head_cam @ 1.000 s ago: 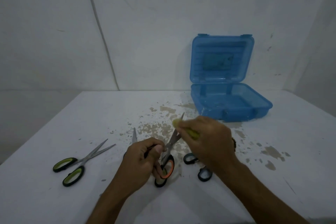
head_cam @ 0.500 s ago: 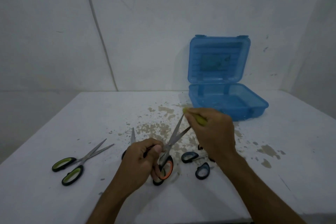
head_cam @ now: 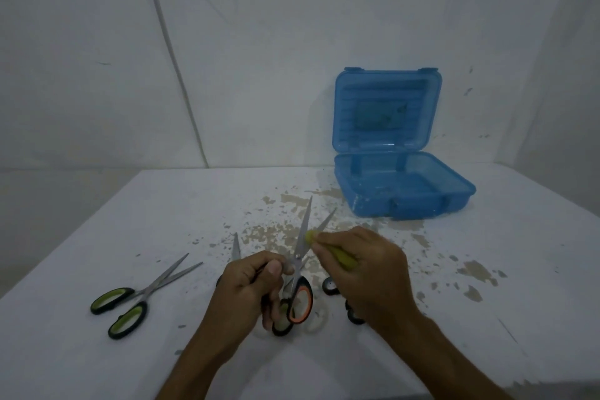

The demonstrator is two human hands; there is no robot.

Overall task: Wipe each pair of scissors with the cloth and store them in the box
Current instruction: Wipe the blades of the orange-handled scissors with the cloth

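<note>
The left hand (head_cam: 246,286) grips the orange-handled scissors (head_cam: 300,266), blades splayed and pointing away toward the box (head_cam: 402,191), while the right hand (head_cam: 367,266) pinches the yellow cloth (head_cam: 337,255) against one blade.

The left hand (head_cam: 250,289) is gripping the orange-and-black-handled scissors (head_cam: 297,282) by the handles, blades spread and pointing up and away. The right hand (head_cam: 367,273) is pinching a yellow-green cloth (head_cam: 328,248) against the right blade. On the white, paint-chipped counter (head_cam: 97,351), green-and-black-handled scissors (head_cam: 136,295) are lying open to the left, well apart. Dark handle loops of another pair (head_cam: 331,287) are showing just beside the right hand. A translucent blue plastic box (head_cam: 399,185) is sitting open far right, lid upright.
</note>
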